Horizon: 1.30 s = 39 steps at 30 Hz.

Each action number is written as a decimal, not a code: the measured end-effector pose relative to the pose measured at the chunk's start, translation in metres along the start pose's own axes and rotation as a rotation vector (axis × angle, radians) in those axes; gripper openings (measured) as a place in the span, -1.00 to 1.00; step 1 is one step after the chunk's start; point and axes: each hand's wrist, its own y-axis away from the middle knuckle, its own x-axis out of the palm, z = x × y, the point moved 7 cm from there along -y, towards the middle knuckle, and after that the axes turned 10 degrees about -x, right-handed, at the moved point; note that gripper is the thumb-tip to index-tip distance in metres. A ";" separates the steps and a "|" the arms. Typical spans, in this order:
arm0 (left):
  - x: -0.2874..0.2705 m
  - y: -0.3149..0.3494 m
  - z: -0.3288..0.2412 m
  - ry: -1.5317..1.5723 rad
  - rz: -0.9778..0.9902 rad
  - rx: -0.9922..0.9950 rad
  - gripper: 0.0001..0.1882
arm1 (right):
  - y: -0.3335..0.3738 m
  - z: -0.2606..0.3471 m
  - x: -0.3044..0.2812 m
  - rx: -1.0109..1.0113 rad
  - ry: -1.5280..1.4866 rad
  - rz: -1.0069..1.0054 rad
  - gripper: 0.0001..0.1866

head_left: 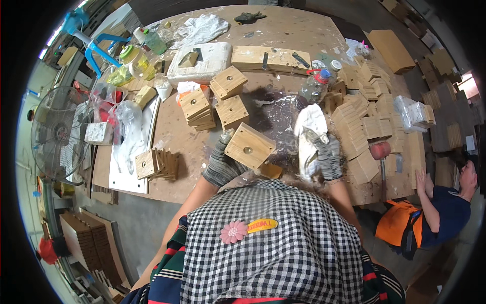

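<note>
One block in hand, cloth at the ready, stacks all around

Over the middle of the table's near edge, the gloved left hand (223, 164) is gripping a drilled wooden block (250, 146) by its left side, thumb showing and the other fingers mostly hidden. The gloved right hand (328, 157), slightly blurred, is closing around a crumpled white cloth (310, 137), apart from the block.

The work seems to be midway: this block is being handled, and many pieces are lying outside the hands. Drilled blocks are standing in a middle stack (197, 109), and others are leaning in a row (157, 163) toward the near left corner. A far larger pile of wooden pieces (350, 126) is filling the right edge. Which group is finished and which is waiting, I cannot tell.
</note>
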 end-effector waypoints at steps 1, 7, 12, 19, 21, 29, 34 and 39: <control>0.000 0.001 -0.001 0.033 0.041 -0.027 -0.34 | 0.000 -0.002 -0.007 0.000 0.457 0.092 -0.56; -0.007 -0.001 -0.010 -0.075 0.002 0.095 -0.32 | 0.027 -0.024 0.015 0.115 1.484 0.408 -0.11; 0.014 -0.006 -0.004 -0.133 0.111 0.093 -0.30 | 0.051 -0.100 0.070 0.047 1.095 0.825 -0.34; 0.008 -0.003 -0.004 -0.102 0.056 0.079 -0.27 | 0.057 -0.125 0.102 0.091 1.148 1.108 -0.43; 0.008 -0.005 -0.003 -0.087 0.052 0.074 -0.27 | 0.061 -0.124 0.100 -0.024 1.269 1.063 -0.41; 0.002 0.004 -0.001 -0.304 -0.156 0.114 -0.26 | 0.040 -0.063 0.082 -0.066 0.644 0.504 -0.41; 0.013 0.005 -0.001 -0.336 -0.175 0.143 -0.27 | 0.032 -0.012 0.079 -0.151 0.605 0.295 -0.50; 0.016 0.001 -0.001 -0.250 -0.101 0.157 -0.27 | 0.033 0.001 0.079 -0.262 0.602 0.256 -0.50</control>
